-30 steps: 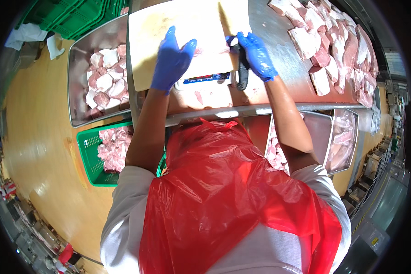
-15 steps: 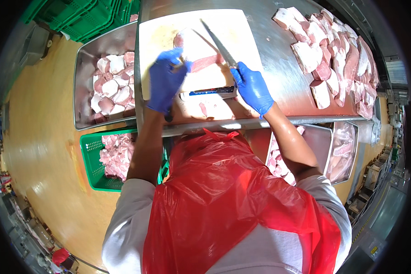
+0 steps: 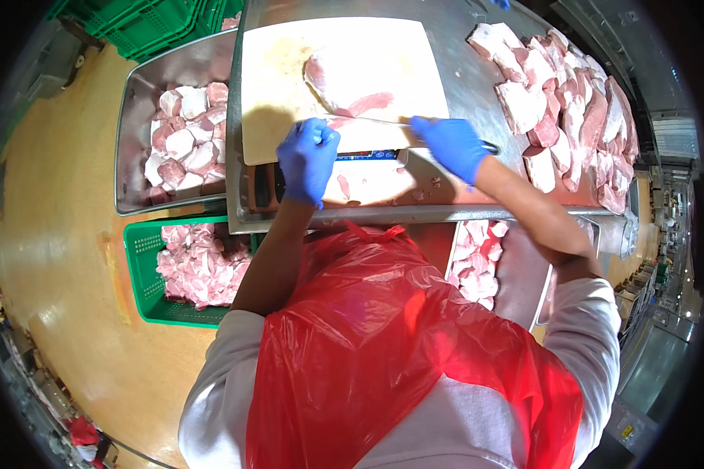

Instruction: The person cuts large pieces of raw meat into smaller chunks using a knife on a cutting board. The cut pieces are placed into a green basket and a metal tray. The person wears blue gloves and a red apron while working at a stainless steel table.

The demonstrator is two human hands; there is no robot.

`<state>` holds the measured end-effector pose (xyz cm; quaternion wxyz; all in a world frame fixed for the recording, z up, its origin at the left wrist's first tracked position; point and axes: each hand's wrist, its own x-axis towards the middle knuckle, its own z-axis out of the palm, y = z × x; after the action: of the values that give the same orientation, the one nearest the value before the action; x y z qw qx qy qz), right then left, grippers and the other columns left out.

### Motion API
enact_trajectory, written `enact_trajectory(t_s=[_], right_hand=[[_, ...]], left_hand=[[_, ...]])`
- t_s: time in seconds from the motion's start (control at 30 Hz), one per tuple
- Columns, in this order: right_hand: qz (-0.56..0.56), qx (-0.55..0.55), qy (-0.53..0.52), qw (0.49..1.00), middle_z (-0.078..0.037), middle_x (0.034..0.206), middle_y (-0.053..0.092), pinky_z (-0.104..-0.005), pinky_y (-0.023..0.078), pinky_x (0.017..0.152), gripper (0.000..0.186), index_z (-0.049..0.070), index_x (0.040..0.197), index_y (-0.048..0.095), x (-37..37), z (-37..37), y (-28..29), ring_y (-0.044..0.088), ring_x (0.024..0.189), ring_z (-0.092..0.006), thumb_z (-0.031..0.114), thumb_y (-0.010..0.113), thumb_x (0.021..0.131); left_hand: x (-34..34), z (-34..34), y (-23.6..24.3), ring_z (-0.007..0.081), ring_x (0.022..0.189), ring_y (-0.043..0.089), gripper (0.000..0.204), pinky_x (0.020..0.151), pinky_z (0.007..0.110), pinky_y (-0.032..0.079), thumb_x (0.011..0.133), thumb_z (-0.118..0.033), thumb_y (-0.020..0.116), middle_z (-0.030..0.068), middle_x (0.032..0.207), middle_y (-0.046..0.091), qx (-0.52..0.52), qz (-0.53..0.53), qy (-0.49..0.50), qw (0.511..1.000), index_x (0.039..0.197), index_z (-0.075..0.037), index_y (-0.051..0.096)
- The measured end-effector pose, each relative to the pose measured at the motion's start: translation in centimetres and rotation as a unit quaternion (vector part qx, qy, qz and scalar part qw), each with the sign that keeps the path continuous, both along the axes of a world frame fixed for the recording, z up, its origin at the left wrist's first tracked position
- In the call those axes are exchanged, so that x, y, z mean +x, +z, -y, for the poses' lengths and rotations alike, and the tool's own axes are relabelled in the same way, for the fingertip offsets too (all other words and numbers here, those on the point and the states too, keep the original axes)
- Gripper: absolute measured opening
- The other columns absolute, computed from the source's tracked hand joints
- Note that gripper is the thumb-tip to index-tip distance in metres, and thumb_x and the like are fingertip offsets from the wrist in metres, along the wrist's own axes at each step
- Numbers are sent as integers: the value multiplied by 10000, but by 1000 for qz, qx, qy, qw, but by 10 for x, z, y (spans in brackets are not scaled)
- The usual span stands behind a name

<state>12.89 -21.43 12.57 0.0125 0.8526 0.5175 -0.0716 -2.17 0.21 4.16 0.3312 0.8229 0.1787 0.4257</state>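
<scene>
On the pale cutting board [image 3: 278, 82] lies a curved piece of raw meat [image 3: 318, 76], pink with a whitish rim. My left hand [image 3: 308, 160], in a blue glove, is closed in a fist at the near end of the meat and appears to grip its edge; the fingertips are hidden. My right hand [image 3: 452, 148], also gloved in blue, wraps round a knife, whose dark handle end [image 3: 490, 147] sticks out to the right. The thin blade [image 3: 379, 120] points left across the near part of the meat, toward my left hand.
Meat slabs [image 3: 575, 109] are heaped on the steel table [image 3: 477, 102] at right. Meat chunks fill a steel tub [image 3: 133, 133] at left; trimmings lie in a green crate [image 3: 142, 270] below. A blue display panel [image 3: 379, 155] shows under the board. Another person's blue glove [image 3: 502, 3] appears at the top.
The knife has swung from pointing up and away to lying level, pointing left across the meat. My left hand has moved nearer and right, closing into a fist. My right hand has shifted right.
</scene>
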Motion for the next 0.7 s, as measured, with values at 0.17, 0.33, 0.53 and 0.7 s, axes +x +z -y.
enact_trajectory(t_s=[0.17, 0.33, 0.53, 0.7], right_hand=[[133, -131, 19, 982, -178, 906, 686, -501, 528, 627, 144, 105, 1085, 582, 59, 73, 39, 675, 726, -393, 180, 540, 969], [15, 144, -89, 985, -222, 772, 651, -523, 475, 614, 172, 47, 1031, 587, 28, 80, 20, 625, 704, -460, 216, 580, 999], [-269, 296, -351, 847, -185, 674, 621, -398, 488, 573, 233, 16, 992, 595, -11, 67, -9, 644, 586, -296, 247, 593, 1022], [-39, 227, -161, 960, -248, 800, 643, -482, 498, 590, 159, 43, 1054, 629, -17, 23, -10, 658, 692, -428, 185, 572, 1008]], left_hand=[[-40, -23, 12, 287, 660, 671, 68, 611, 377, 530, 781, -104, 738, 111, 764, 679, -34, -64, 46, 996, 827, -90, 691], [-109, -46, 21, 178, 649, 638, 134, 646, 313, 513, 767, -121, 772, 82, 754, 674, -151, -103, 47, 982, 841, -39, 695], [-267, -137, -11, 164, 677, 671, 119, 662, 324, 544, 723, -23, 744, 95, 735, 707, -139, -414, -16, 899, 831, 5, 705], [-168, -110, 28, 304, 864, 694, 196, 769, 365, 548, 862, -68, 672, 174, 951, 693, -91, -263, 1, 961, 1049, -10, 687]])
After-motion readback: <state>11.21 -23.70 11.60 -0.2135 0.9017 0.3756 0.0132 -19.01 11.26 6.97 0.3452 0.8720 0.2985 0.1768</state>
